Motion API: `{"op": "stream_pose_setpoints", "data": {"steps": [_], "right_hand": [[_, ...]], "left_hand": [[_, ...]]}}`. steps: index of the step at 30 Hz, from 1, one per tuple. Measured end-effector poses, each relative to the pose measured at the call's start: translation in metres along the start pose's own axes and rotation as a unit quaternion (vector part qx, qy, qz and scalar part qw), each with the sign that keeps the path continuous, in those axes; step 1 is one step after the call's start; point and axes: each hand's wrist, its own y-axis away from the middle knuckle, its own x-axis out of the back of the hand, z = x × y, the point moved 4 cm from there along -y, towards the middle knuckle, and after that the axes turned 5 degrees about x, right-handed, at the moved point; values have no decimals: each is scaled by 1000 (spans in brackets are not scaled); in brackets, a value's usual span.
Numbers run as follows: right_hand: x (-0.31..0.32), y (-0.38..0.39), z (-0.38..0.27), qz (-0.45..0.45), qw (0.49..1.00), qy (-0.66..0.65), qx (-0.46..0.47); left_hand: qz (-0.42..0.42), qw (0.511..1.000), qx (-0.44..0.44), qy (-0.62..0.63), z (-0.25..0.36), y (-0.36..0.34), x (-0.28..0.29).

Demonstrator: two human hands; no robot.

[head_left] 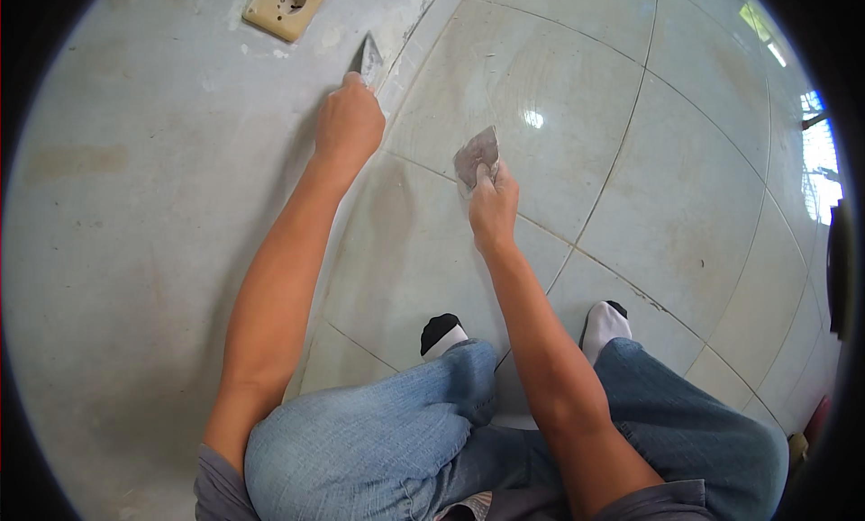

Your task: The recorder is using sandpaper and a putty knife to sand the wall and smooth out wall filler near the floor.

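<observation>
My left hand (350, 120) grips a narrow metal putty knife (368, 57) against the pale grey wall (135, 206), just above the tiled strip at its foot. The wall has white patches near the blade. A cream wall socket (284, 6) sits a little up and left of the knife. My right hand (492, 201) holds a wider scraper (476, 152), its blade smeared with greyish material, in the air over the glossy tiled floor (676, 161). My thumb lies on that blade; its handle is hidden by my fingers.
My bent legs in jeans (351, 440) and my socked feet (605, 332) fill the lower view, close to the wall. At the right rim are a dark upright object (833, 269) and a small red item (816, 417), both too cut off to name.
</observation>
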Motion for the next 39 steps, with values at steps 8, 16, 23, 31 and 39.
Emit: {"op": "stream_pose_setpoints", "data": {"steps": [8, 16, 23, 31, 39], "right_hand": [[29, -1, 22, -28, 999, 19, 13], [39, 5, 5, 15, 999, -28, -31], [44, 0, 1, 0, 1000, 23, 4], [49, 11, -14, -3, 1000, -31, 6], [88, 4, -22, 21, 999, -31, 36]], "left_hand": [[-13, 998, 56, 35, -66, 95, -72], [21, 997, 31, 63, -42, 42, -85], [35, 987, 78, 138, -24, 44, -109], [4, 979, 141, 147, -16, 0, -115], [-56, 908, 247, 334, -21, 50, -147]]}}
